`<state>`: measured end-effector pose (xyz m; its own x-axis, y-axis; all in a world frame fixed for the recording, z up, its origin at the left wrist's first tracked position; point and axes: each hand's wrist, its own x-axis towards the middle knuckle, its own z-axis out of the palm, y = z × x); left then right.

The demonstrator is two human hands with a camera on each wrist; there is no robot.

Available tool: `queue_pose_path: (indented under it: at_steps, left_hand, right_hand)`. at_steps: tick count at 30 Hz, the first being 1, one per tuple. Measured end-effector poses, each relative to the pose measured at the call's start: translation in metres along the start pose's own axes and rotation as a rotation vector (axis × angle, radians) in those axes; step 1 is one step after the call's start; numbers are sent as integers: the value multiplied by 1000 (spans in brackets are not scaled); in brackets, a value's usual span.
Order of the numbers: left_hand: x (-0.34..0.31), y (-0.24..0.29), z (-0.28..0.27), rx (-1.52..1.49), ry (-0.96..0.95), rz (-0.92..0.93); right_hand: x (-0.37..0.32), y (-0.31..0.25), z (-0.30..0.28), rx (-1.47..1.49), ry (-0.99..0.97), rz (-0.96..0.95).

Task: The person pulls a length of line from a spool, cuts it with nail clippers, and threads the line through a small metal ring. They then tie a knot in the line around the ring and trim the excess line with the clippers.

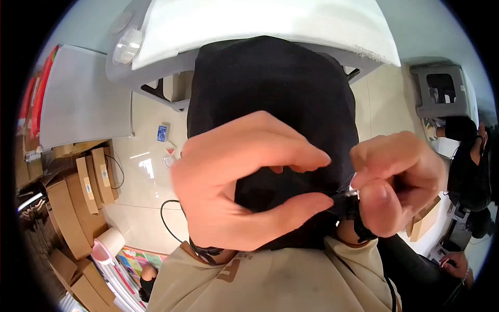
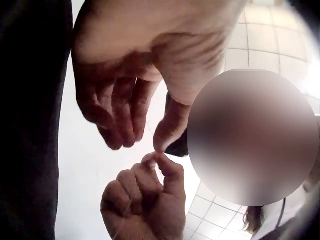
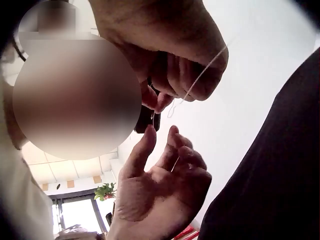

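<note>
My right hand (image 1: 397, 182) pinches a thin white thread (image 3: 200, 77) between thumb and forefinger, its other fingers curled in. In the right wrist view the thread runs across that hand and makes a small loop below its fingers. Facing it, my left hand (image 1: 218, 182) is held with thumb and fingers apart in a C shape, the fingertips close to the pinched end. Nothing shows in the left hand's gap. Both hands are above black fabric (image 1: 270, 78) over the lap.
A white-topped table (image 1: 270, 21) stands in front, with a clear plastic tub (image 1: 128, 46) at its left corner. Cardboard boxes (image 1: 73, 218) are stacked at left, and a small blue box (image 1: 162, 132) lies on the floor. Another person's hand (image 1: 457, 265) shows at right.
</note>
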<state>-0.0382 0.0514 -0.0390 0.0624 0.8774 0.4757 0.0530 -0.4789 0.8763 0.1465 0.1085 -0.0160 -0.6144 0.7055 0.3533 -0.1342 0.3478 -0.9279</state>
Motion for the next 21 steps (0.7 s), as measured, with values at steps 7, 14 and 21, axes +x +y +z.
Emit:
queue_pose_path:
  at_steps: [7, 14, 21]
  left_hand:
    - [1, -5, 13, -77, 18, 36]
    - [-5, -1, 21, -150, 227, 37]
    - [-7, -1, 21, -118, 247, 71]
  right_hand:
    - [-1, -5, 17, 41, 185, 116]
    - [-2, -6, 17, 16, 175, 110]
    - [-2, -8, 12, -78, 102, 83]
